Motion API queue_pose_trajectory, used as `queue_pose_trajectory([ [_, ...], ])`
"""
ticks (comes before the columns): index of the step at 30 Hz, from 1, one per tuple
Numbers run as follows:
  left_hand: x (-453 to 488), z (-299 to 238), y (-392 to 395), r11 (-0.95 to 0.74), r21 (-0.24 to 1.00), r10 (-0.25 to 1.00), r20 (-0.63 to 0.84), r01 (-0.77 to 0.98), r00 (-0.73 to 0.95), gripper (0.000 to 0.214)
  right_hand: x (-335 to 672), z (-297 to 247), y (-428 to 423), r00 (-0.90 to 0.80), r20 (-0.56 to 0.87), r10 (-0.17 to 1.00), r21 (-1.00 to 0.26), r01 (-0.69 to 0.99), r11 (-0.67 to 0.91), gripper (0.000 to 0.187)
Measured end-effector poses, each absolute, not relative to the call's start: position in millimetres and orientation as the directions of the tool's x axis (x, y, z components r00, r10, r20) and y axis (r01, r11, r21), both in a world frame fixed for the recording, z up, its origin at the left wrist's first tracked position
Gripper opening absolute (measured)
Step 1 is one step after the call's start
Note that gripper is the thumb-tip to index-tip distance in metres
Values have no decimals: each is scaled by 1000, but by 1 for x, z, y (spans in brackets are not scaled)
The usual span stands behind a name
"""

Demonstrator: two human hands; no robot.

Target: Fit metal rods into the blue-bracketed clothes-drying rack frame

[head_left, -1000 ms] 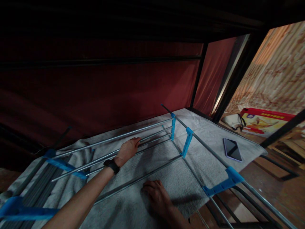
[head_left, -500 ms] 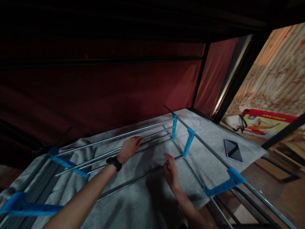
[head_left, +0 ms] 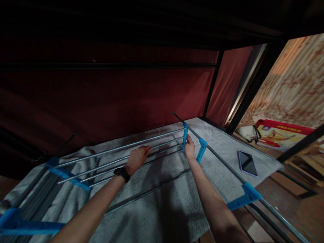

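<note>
A rack frame of grey metal tubes and blue plastic brackets lies across a light grey cloth [head_left: 162,202]. My left hand [head_left: 138,158], with a dark watch on the wrist, is closed over a metal tube [head_left: 108,165] in the middle of the frame. At the far right end of the tubes, my right hand [head_left: 189,147] is closed on a blue bracket [head_left: 185,135]. Another blue bracket [head_left: 202,148] stands just right of that hand on the long side tube [head_left: 222,160]. At the left, a blue bracket [head_left: 68,175] has tube ends lying beside and over it.
Several loose grey tubes [head_left: 42,192] lie at the left by a nearer blue bracket [head_left: 30,226]. A phone [head_left: 247,163] rests on the cloth at the right. Dark metal posts [head_left: 249,91] and a red panel [head_left: 126,98] enclose the space. A red and yellow box [head_left: 283,133] sits beyond.
My right hand has moved forward from above the cloth to the far blue bracket and closed on it. My left hand stays on the tube.
</note>
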State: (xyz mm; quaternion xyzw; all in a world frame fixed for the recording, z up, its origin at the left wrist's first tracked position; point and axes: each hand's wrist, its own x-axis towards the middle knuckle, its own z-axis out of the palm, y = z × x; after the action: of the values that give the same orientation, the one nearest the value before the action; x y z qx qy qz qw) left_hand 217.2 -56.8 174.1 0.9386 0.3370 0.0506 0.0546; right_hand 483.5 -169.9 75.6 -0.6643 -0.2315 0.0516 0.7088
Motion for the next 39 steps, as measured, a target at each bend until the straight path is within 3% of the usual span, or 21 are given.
queue_pose_trajectory([
  [18,222,169,-54,-738,80,675,82,670,734,40,479,73,-166,904,275,326,-959,281,31,68],
  [27,216,163,-56,-807,97,590,106,582,800,37,492,68,-176,845,297,445,-948,318,28,73],
  [30,213,167,-56,-823,93,567,107,560,816,33,486,56,-179,875,263,407,-950,309,-51,78],
  [34,208,166,-54,-814,50,581,119,579,805,38,456,43,-186,809,409,423,-873,482,-78,77],
  [39,198,160,-57,-821,-19,560,169,571,811,48,411,52,-192,646,550,529,-761,649,-1,68],
])
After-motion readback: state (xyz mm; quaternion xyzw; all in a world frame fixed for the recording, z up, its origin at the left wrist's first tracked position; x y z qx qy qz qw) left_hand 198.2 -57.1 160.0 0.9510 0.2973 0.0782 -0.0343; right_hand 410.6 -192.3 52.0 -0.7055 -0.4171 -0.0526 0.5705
